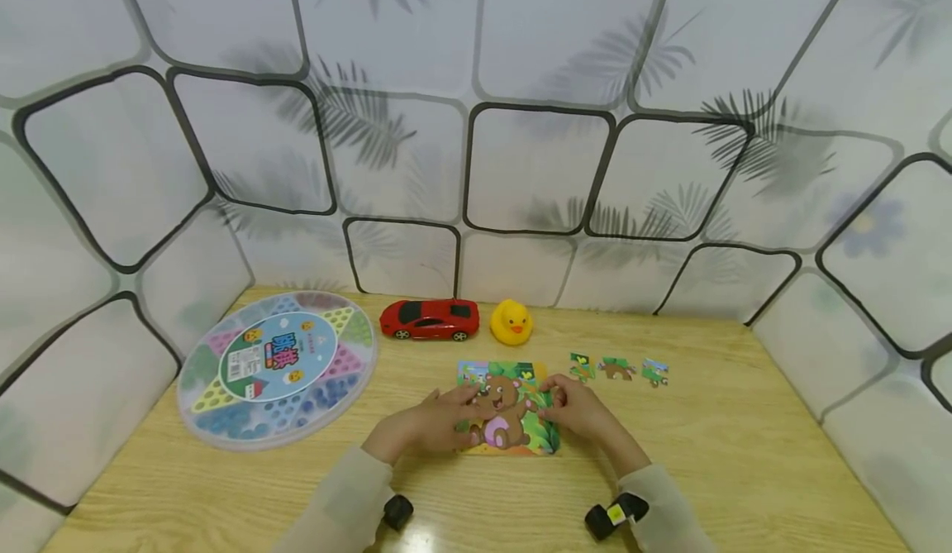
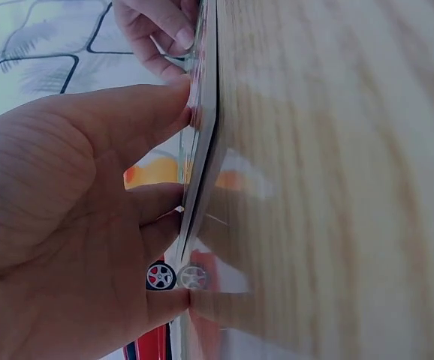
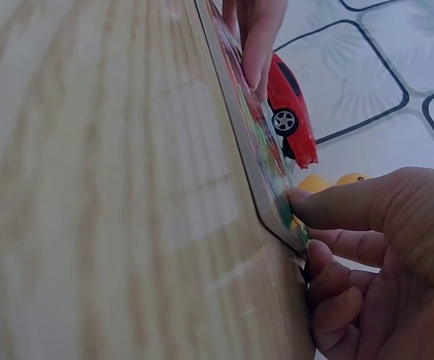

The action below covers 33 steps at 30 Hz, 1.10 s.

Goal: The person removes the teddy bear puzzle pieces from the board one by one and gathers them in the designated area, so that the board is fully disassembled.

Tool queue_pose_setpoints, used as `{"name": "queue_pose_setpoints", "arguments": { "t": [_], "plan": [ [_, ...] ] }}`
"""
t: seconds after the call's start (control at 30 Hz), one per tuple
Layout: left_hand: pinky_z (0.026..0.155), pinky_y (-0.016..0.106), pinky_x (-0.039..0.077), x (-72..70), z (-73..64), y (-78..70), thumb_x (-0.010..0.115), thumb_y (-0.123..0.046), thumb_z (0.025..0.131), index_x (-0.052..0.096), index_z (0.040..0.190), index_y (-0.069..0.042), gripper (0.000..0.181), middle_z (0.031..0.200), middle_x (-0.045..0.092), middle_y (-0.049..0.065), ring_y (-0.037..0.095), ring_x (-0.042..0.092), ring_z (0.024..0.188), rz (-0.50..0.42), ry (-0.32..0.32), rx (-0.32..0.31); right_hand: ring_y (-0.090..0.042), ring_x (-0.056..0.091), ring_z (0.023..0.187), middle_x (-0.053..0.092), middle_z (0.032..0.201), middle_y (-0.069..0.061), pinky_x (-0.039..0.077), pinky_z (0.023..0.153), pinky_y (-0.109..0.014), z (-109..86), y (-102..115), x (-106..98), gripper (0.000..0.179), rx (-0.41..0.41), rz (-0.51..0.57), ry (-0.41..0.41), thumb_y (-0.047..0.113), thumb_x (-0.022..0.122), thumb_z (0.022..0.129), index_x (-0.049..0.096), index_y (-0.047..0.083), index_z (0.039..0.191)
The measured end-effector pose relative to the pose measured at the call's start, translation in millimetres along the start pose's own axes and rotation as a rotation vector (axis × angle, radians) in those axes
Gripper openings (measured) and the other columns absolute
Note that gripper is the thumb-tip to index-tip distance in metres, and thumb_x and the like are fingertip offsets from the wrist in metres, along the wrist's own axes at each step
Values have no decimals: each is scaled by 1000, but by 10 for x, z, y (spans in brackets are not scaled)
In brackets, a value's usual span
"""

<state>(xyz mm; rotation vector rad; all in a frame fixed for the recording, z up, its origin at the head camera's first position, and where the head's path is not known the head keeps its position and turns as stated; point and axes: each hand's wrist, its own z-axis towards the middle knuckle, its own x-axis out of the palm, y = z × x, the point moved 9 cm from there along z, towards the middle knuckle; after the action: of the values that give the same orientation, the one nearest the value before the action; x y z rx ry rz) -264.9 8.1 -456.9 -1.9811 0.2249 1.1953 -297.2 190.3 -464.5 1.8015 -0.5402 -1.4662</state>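
A bear jigsaw puzzle (image 1: 502, 429) lies in its board on the table. My left hand (image 1: 439, 422) rests on the puzzle's left side with fingers spread and fairly straight; in the left wrist view its thumb (image 2: 146, 105) and fingertips touch the puzzle's face and the table. At the right edge, my right hand (image 1: 583, 408) pinches the puzzle between thumb (image 3: 345, 204) and forefinger, other fingers curled in. Whether a loose piece is in that pinch is hidden. Loose puzzle pieces (image 1: 617, 369) lie in a row to the right.
Behind the puzzle stand a red toy car (image 1: 430, 320) and a yellow rubber duck (image 1: 511, 322). A round Chinese checkers set (image 1: 278, 369) lies to the left. A patterned curtain (image 1: 539, 169) encloses the table's back and sides.
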Motion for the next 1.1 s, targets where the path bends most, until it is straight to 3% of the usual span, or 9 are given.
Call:
{"name": "queue_pose_setpoints", "arguments": {
  "t": [0.47,0.67,0.87,1.1],
  "plan": [
    [111,60,8,36,14,53,52,-33,97,45,142,-25,46,157,15,9,26,11,144,3,45,-7,-14,40,59,45,70,-1,33,52,-23,-24,23,5,28,-34,19,-20,5,69,85,52,2,108],
    [111,59,8,41,11,47,52,-31,97,45,142,-26,46,158,15,9,26,10,145,8,52,-2,-14,45,64,50,77,-2,39,54,-24,-36,69,-26,19,-31,-1,-83,3,66,86,53,4,100],
    [111,60,8,47,9,39,52,-31,98,45,142,-26,45,158,15,9,25,11,145,8,52,5,-13,52,62,54,81,-4,44,52,-25,-49,80,-48,13,14,28,-134,3,64,88,53,6,95],
    [110,60,9,40,13,45,53,-33,97,44,143,-26,47,157,15,10,26,10,145,16,56,1,-15,60,59,59,78,-6,49,52,-25,-45,39,-29,12,63,102,-137,-1,60,89,54,3,99]
  ]
}}
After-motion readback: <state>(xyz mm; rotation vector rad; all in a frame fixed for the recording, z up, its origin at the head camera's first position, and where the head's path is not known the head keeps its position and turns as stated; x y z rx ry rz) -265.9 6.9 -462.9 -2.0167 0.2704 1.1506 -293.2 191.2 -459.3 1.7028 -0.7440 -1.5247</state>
